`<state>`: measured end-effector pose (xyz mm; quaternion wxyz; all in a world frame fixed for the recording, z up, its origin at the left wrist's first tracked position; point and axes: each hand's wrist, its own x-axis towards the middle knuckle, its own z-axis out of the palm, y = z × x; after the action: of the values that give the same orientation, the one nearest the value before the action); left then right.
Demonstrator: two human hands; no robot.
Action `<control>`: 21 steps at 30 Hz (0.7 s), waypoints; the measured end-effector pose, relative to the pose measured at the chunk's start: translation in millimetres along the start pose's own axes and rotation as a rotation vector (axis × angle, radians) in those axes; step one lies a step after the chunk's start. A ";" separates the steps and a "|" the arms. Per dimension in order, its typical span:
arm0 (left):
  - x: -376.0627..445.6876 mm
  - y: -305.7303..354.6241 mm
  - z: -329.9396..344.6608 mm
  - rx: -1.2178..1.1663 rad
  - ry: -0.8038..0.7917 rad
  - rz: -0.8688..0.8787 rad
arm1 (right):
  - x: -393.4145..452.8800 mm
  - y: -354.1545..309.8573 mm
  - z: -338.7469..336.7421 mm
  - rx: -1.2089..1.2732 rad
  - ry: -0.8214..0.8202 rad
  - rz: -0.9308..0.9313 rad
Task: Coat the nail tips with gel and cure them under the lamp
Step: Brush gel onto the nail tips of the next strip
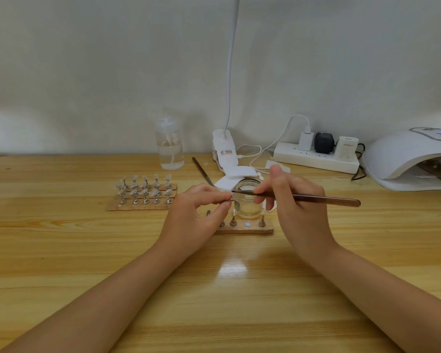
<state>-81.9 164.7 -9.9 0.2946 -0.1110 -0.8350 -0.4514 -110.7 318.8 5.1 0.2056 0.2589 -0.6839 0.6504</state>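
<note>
Pale wall behind, wooden worktop (61, 250) in front, laid out for working in batches. At far right, curing lamp (402, 156) plugged in near the power strip (316, 159), with a dark holder apparently already under its hood. At left, a wooden rack (143, 194) carrying two rows of nail tips on metal stands, set aside from the work spot; whether coated or waiting, cannot tell. Near the middle, a smaller wooden strip (245, 226) with a few stands and one bare round seat, probably the home of the stand now lifted. Directly behind it, an open glass jar (247, 200) of gel, kept close so the brush has little way to travel. Farther back, a clear pump bottle (169, 146), white pads (236, 174), a spare tool (201, 170) and a clip-lamp base (223, 149).

Left hand (196, 212) raised just in front of the jar, fingers curled, thumb and fingertips pinching a small stand with a nail tip (231, 198) at the top; the tip itself too small to read clearly. Right hand (290, 200) gripping a brown brush (316, 199) pencil-fashion, handle trailing out to the right, bristle end meeting the pinched tip. Both forearms stretched low over the worktop, wrists apparently steadied for fine strokes. Likely step: painting gel onto this one tip.
</note>
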 end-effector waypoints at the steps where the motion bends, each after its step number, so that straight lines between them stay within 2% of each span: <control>1: 0.1 -0.2 0.2 0.002 0.000 -0.001 | 0.2 -0.4 0.3 0.000 -0.001 0.008; 10: -0.1 -0.6 -0.1 0.000 0.007 -0.008 | 0.1 -3.1 -0.5 0.029 0.011 0.053; 18: 0.3 -0.5 -0.2 -0.006 -0.003 -0.004 | 1.9 -0.4 -3.0 0.039 0.059 0.015; 21: 0.4 -0.3 0.3 -0.004 -0.005 0.000 | 1.7 -0.4 -1.4 0.013 0.023 -0.015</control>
<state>-82.4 164.8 -10.0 0.2923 -0.1126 -0.8348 -0.4528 -111.9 320.1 6.6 0.2168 0.2578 -0.6753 0.6561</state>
